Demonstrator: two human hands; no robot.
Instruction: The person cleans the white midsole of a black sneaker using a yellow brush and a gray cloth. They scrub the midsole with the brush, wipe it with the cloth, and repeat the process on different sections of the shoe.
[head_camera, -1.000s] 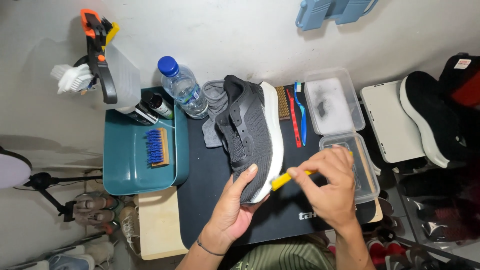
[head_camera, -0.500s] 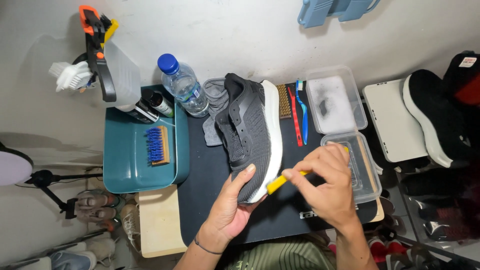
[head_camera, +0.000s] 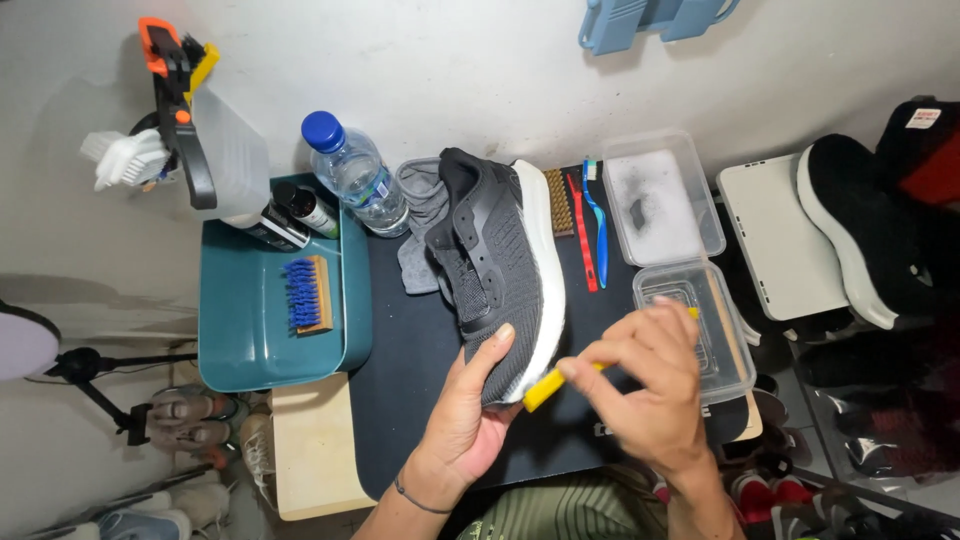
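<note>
You are looking down on a pale grey, lightly scuffed floor (head_camera: 450, 70) that fills the upper part of the view. Light is soft and even, with faint shadows at left. A low counter (head_camera: 310, 450) of pale wood carries a black mat (head_camera: 410, 400). A teal tray (head_camera: 250, 350) sits at its left end. At the far left you have a black tripod stand (head_camera: 90, 385) and the rim of a round white lamp (head_camera: 22, 345). A blue plastic object (head_camera: 650, 20) lies at the top edge. At right stands a white box lid (head_camera: 780, 245) beside dark shoes (head_camera: 860, 230). More pairs of shoes (head_camera: 195, 420) sit beneath the counter at lower left.
</note>
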